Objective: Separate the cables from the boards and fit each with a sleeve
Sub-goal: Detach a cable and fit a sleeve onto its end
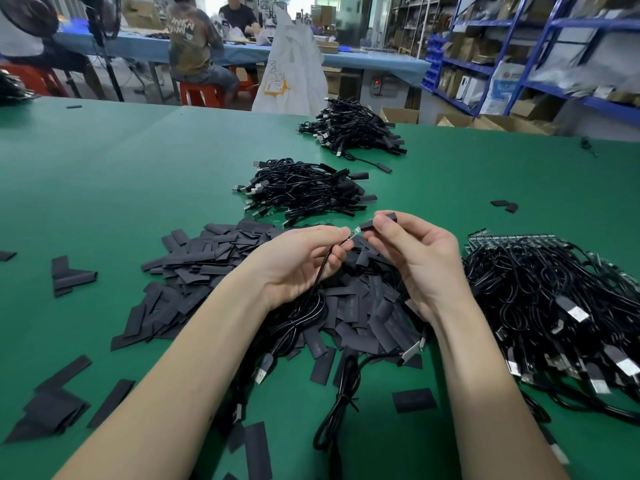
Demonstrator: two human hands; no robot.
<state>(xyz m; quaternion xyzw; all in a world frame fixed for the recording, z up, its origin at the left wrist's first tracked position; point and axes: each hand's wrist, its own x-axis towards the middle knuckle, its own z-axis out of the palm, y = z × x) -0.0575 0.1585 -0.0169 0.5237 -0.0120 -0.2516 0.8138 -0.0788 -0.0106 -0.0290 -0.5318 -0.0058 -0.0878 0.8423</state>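
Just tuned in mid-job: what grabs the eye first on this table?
At centre, the left hand pinches a black cable by its bare tip while the right hand holds a black sleeve right at that tip. Under them sprawls a heap of flat black sleeves on the green table. A tangle of cables still on boards lies right; two sleeved bundles sit beyond.
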